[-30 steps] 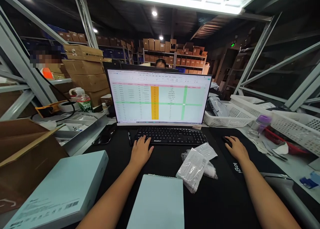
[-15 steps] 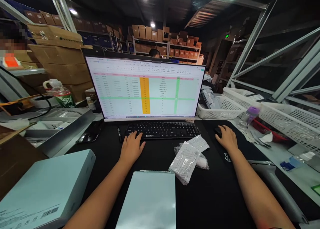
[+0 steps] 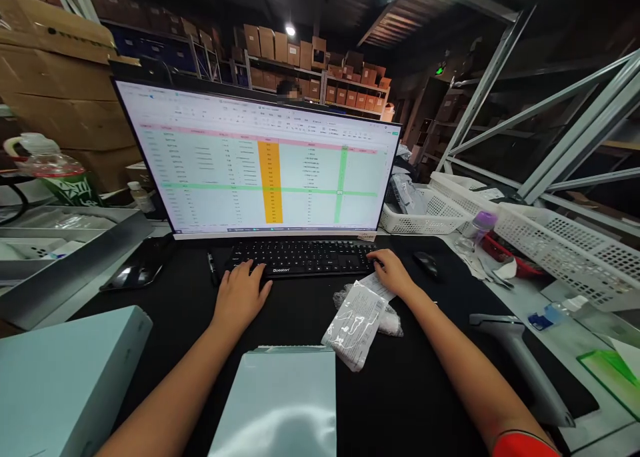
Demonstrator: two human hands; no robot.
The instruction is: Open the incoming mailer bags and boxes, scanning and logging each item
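Observation:
My left hand (image 3: pixel 242 296) rests at the left end of the black keyboard (image 3: pixel 300 257), its fingers spread over the lower keys. At the keyboard's right end, my right hand (image 3: pixel 391 272) touches the number keys with its fingers stretched out and holds nothing. The black computer mouse (image 3: pixel 425 264) lies free on the pad to its right. A monitor (image 3: pixel 305 170) behind the keyboard displays a spreadsheet with an orange column and a green row. Clear plastic packets with printed labels (image 3: pixel 354 324) lie just below my right hand. Between my forearms is a pale blue box (image 3: pixel 280 397).
Another pale blue box (image 3: pixel 65 370) sits at the left. A grey barcode scanner (image 3: pixel 525 364) lies right of my right forearm. White plastic baskets (image 3: pixel 425 210) line the right side. Cartons (image 3: pixel 55 77) are stacked at the left, near a bottle (image 3: pixel 60 170). A person stands behind the monitor.
My right hand has left the mouse and moved left onto the keyboard's number keys. My left hand stays on the keyboard. The view has shifted a little to the right.

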